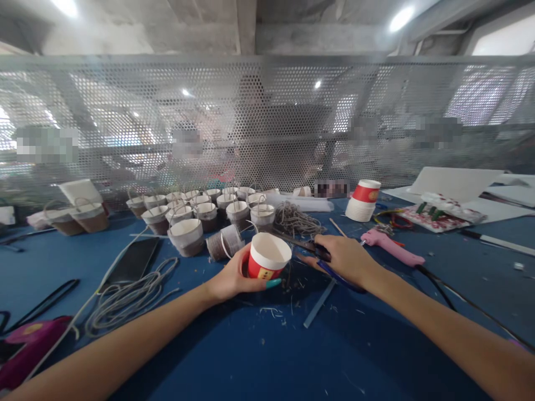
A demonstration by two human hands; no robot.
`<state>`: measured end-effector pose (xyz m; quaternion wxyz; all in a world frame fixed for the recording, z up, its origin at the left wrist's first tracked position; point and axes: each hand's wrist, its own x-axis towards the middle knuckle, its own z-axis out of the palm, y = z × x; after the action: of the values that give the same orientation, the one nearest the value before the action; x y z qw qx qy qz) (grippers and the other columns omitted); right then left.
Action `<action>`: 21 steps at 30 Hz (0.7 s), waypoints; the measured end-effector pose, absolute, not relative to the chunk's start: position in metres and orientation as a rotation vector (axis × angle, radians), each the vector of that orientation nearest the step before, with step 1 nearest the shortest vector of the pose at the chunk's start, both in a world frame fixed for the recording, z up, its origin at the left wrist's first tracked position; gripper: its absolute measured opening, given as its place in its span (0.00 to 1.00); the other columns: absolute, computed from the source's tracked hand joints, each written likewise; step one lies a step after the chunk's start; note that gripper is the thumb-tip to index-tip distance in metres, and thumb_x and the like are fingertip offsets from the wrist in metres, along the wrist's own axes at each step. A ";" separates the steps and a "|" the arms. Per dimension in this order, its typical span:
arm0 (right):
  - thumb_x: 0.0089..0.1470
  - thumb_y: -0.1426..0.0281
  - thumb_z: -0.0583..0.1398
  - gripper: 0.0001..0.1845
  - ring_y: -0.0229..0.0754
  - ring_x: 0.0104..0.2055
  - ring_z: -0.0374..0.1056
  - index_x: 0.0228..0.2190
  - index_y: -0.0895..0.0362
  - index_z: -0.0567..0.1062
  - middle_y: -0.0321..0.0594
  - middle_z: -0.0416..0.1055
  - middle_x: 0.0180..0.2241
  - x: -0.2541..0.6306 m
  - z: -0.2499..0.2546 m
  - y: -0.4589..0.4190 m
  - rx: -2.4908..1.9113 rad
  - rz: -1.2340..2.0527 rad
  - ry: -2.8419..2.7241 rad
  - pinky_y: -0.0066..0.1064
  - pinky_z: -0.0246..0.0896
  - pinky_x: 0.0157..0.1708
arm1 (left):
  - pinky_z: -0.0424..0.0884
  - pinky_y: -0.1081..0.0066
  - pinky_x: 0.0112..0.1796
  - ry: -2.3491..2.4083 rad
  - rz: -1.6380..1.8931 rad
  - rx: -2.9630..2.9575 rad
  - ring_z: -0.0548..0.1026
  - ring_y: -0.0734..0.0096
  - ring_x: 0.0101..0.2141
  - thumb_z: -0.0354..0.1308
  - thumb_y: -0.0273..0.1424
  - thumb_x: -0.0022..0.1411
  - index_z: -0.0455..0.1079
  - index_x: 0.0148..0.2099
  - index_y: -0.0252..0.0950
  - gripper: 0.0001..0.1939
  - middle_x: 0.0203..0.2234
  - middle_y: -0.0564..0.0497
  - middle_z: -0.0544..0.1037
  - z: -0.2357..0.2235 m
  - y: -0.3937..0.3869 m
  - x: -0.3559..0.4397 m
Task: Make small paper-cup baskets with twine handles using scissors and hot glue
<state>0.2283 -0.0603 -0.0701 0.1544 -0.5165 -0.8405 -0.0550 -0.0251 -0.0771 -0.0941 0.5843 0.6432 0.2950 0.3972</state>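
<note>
My left hand (228,281) is closed round a red and white paper cup (265,262), held upright over the blue table with its open rim facing up. In my right hand (349,259) is a pair of scissors (330,270) with dark blue handles. Their blades point left and reach just behind the cup's rim; whether they touch it I cannot tell. Left of the cup, a string-wrapped cup (225,243) with a handle lies on its side. A translucent glue stick (320,303) lies below my right hand, among scattered fibre scraps.
Several small wrapped cups (186,236) with handles stand behind, beside tangled brown string (298,220). At right are stacked paper cups (361,206) and a pink glue gun (390,248) with its cable. A black phone (134,260) and coiled grey cord (129,303) lie left. A perforated screen (267,122) spans the back.
</note>
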 end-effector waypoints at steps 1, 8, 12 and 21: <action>0.52 0.50 0.51 0.21 0.40 0.27 0.66 0.23 0.55 0.63 0.39 0.70 0.26 0.228 -0.070 -0.060 -1.469 -0.153 -2.412 0.26 0.47 0.23 | 0.64 0.57 0.49 0.673 0.915 1.503 0.71 0.58 0.44 0.69 0.31 0.40 0.61 0.51 0.33 0.34 0.44 0.43 0.73 -0.094 -0.077 -0.025; 0.52 0.52 0.51 0.20 0.40 0.27 0.66 0.24 0.56 0.64 0.39 0.69 0.25 0.226 -0.068 -0.063 -1.426 -0.206 -2.422 0.26 0.47 0.23 | 0.63 0.55 0.50 0.722 0.929 1.490 0.71 0.56 0.45 0.69 0.29 0.41 0.61 0.52 0.33 0.35 0.44 0.43 0.73 -0.092 -0.078 -0.024; 0.52 0.53 0.51 0.18 0.40 0.28 0.67 0.25 0.56 0.65 0.39 0.70 0.26 0.227 -0.068 -0.064 -1.411 -0.203 -2.452 0.26 0.48 0.24 | 0.63 0.55 0.50 0.681 0.934 1.472 0.72 0.57 0.44 0.69 0.28 0.40 0.61 0.53 0.33 0.36 0.43 0.43 0.74 -0.092 -0.078 -0.024; 0.55 0.55 0.50 0.18 0.42 0.29 0.68 0.25 0.55 0.67 0.40 0.72 0.27 0.226 -0.070 -0.065 -1.404 -0.205 -2.495 0.27 0.48 0.25 | 0.66 0.59 0.47 0.650 0.912 1.387 0.73 0.59 0.41 0.70 0.25 0.37 0.65 0.49 0.33 0.34 0.40 0.45 0.76 -0.095 -0.077 -0.025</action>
<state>0.2264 -0.0649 -0.0696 0.1351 -0.4847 -0.8613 -0.0706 -0.0255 -0.0774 -0.0946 0.6285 0.6052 0.2836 0.3978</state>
